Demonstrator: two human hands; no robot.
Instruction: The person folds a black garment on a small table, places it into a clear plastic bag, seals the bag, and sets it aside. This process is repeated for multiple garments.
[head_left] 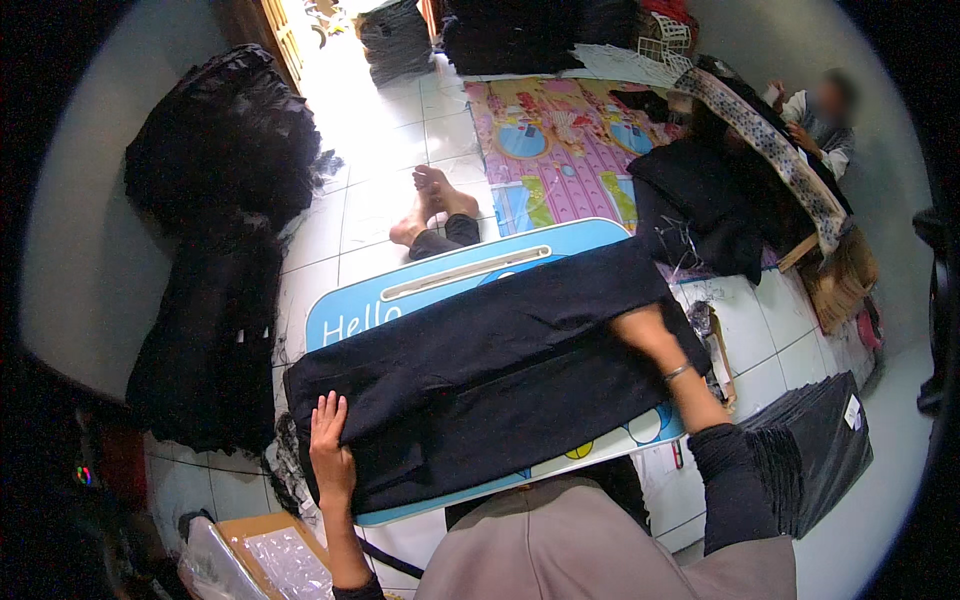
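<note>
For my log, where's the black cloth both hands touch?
Head view, centre: the black cloth lies on the blue table, left hand at its left end, right hand near its right.

Long black cloth (470,385), lightly creased, folded, spread flat lengthwise across a blue table (352,298).
</note>
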